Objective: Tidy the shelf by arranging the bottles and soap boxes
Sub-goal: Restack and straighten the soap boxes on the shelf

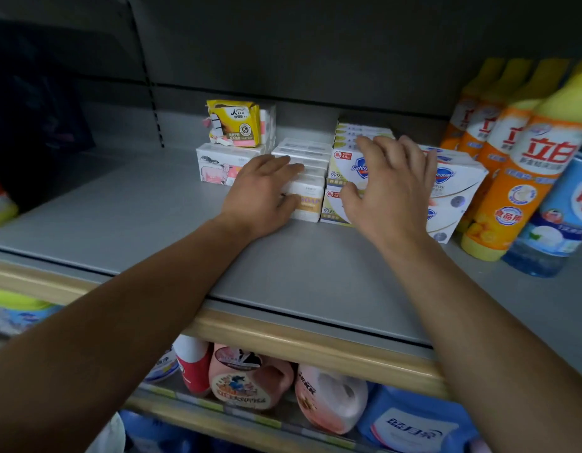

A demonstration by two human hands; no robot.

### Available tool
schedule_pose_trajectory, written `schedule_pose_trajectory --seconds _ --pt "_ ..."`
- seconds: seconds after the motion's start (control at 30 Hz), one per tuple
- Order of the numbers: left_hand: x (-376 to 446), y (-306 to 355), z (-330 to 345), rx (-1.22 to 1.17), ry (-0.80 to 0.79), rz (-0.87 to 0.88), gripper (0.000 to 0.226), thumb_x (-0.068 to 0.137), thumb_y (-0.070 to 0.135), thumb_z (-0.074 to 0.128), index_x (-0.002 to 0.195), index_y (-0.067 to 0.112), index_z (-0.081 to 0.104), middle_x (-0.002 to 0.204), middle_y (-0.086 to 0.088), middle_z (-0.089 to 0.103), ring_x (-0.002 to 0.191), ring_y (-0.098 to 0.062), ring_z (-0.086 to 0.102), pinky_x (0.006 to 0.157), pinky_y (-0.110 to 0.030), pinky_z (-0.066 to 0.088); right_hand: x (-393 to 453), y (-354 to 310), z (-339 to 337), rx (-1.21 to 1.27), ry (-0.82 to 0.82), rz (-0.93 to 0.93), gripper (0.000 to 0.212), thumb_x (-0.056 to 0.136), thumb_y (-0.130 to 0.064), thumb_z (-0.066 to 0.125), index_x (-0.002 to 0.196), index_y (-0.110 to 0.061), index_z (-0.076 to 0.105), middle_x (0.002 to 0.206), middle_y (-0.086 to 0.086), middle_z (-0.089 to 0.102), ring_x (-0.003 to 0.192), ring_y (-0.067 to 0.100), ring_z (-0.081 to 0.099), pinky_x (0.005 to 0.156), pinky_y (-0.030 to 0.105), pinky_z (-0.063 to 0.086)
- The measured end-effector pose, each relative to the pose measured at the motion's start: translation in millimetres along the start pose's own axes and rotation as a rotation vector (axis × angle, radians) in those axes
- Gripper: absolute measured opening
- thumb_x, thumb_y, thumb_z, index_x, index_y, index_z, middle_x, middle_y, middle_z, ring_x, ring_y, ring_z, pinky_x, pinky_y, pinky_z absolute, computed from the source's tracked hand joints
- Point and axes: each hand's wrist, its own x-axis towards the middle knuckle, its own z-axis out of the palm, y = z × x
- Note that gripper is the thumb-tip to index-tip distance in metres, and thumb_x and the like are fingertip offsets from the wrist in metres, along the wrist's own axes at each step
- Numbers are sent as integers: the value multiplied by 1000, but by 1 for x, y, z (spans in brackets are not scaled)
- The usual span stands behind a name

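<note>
White soap boxes [304, 178] sit in a short stack near the middle of the gray shelf [152, 217]. The left hand [262, 194] rests on this stack, with its fingers lying over the top boxes and its thumb pressed on the front of the lowest box. The fingers look mostly straight and are not wrapped around any box. Just to the right, touching the stack, are the Safeguard soap boxes [345, 178] with green and white fronts. The right hand [389, 188] is spread wide in front of them, fingers apart and not curled around anything. You cannot tell if its fingertips touch the boxes. More white Safeguard boxes [456, 191] sit tilted on the right side of that hand. To the left of the white stack is a box with a pink sheep [217, 170] on it, and a yellow soap pack [234, 122] sits on top of that one. Far right, orange dish soap bottles [515, 178] with yellow caps stand in a row, and a blue bottle [557, 223] stands beside them. Below the wooden shelf edge [316, 344] are pink jugs [247, 377] and a blue pouch [410, 423].
</note>
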Motion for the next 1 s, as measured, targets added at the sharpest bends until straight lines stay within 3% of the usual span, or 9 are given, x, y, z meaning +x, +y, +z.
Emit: schedule_pose_trajectory --seconds 0.23,0.33,0.53,0.77,1.0 --pt "-14 -13 -35 -80 9 -144 51 88 31 64 137 18 54 142 -5 52 132 -29 42 109 -39 37 4 -20 -11 38 -20 -94 52 88 -37 57 135 -16 53 140 5 51 138 28 35 119 51 12" --pt "-30 -44 -61 -49 -72 -239 47 87 31 64 131 16 59 135 -9 58 124 -33 52 99 -37 44 15 -49 -10 131 -16 -156 51 87 -35 59 134 -14 55 136 6 53 130 28 43 116 48 23" --pt "-81 -110 -96 111 -336 -381 50 90 50 56 126 16 61 130 -10 61 119 -31 55 102 -36 43 44 -111 22 284 -164 -165 54 88 -38 62 137 -19 51 136 2 51 123 26 47 97 36 40" --pt "-96 -121 -85 195 -244 -339 64 81 66 31 118 24 63 121 0 66 113 -26 57 96 -36 47 107 -139 74 239 -253 -108 60 86 -36 66 140 -16 47 134 10 49 121 33 47 98 37 42" --pt "-94 -129 -80 183 -220 -349 63 75 64 33 115 27 64 115 0 67 112 -27 54 98 -38 45 160 -146 113 8 -299 9 59 87 -44 62 137 -14 49 129 17 54 118 40 48 95 41 44"
